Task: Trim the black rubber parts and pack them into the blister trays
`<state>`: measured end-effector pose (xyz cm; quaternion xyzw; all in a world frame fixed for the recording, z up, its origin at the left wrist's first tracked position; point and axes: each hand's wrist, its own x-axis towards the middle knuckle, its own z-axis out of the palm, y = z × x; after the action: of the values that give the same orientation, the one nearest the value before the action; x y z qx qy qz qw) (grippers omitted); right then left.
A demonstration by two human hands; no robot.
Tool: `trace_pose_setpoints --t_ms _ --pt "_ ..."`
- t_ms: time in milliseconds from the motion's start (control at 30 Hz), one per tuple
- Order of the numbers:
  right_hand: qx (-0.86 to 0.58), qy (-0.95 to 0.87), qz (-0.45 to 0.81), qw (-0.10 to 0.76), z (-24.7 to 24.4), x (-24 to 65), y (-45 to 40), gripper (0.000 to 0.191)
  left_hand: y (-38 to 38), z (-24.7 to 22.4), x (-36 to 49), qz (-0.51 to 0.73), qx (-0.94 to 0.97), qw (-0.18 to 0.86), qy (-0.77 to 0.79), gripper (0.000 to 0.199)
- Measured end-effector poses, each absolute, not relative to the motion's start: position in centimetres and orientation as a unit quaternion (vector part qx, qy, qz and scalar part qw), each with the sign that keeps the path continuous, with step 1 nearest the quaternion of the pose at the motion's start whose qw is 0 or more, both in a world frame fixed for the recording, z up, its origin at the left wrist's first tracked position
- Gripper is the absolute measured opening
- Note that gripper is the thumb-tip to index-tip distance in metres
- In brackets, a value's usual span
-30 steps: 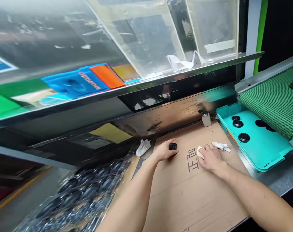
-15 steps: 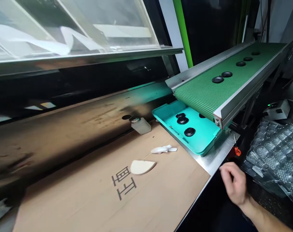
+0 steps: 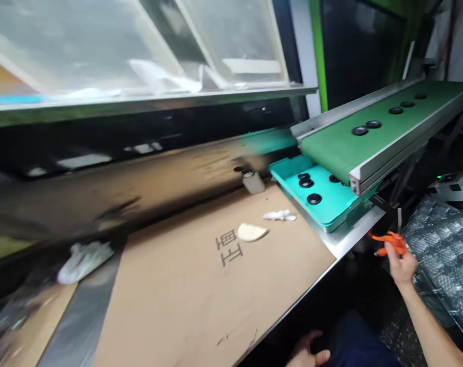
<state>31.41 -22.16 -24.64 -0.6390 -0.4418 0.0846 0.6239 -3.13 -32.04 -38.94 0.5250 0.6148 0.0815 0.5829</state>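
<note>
My right hand (image 3: pixel 403 262) is closed on an orange-handled tool (image 3: pixel 394 243) beside the table's right corner. Low in the view, below the table's front edge, my left hand (image 3: pixel 308 351) has its thumb and fingers apart and holds nothing. A cardboard sheet (image 3: pixel 170 290) with black markings covers much of the table. On it lie a pale half-round piece (image 3: pixel 252 232) and a crumpled white item (image 3: pixel 279 215). Several black round parts, one of them here (image 3: pixel 314 199), sit in the teal tray (image 3: pixel 329 223) at the conveyor's end.
A green conveyor belt (image 3: pixel 342 153) carries several black round parts. Clear plastic trays (image 3: pixel 445 250) are stacked at the right. A small bottle (image 3: pixel 253 182) stands behind the cardboard, and a white crumpled bundle (image 3: pixel 84 261) lies at the left.
The view has shifted, showing more of the table's left side. My right hand has taken hold of the orange-handled tool, which hung at the table's corner. My left hand has come into view.
</note>
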Motion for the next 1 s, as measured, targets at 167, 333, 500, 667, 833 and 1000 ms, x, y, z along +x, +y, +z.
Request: trace_pose_setpoints --t_ms 167,333,500,667,833,1000 --pt "-0.563 -0.578 0.282 0.518 -21.0 31.8 -32.4 0.039 -31.8 -39.0 -2.9 0.357 0.159 0.728 0.563 0.074" --pt "-0.57 -0.689 0.443 0.06 -23.2 27.4 -37.5 0.038 -30.9 -41.3 -1.9 0.464 -0.119 0.722 0.499 0.052" --pt "-0.525 -0.796 0.254 -0.16 -25.2 21.1 -37.0 0.034 -31.1 -41.7 -1.8 0.471 -0.115 0.707 0.514 0.053" --pt "-0.488 -0.821 0.214 -0.206 -24.5 18.1 -35.8 0.028 -31.9 -41.0 -2.9 0.481 -0.077 0.697 0.526 0.064" --pt "-0.496 -0.812 0.213 -0.221 -23.8 17.7 -34.9 0.027 -32.5 -40.7 -2.2 0.532 0.05 0.635 0.558 0.066" --pt "-0.518 -0.802 0.191 -0.229 -23.3 17.2 -33.2 0.03 -32.5 -40.4 -1.1 0.536 0.204 0.6 0.557 0.06"
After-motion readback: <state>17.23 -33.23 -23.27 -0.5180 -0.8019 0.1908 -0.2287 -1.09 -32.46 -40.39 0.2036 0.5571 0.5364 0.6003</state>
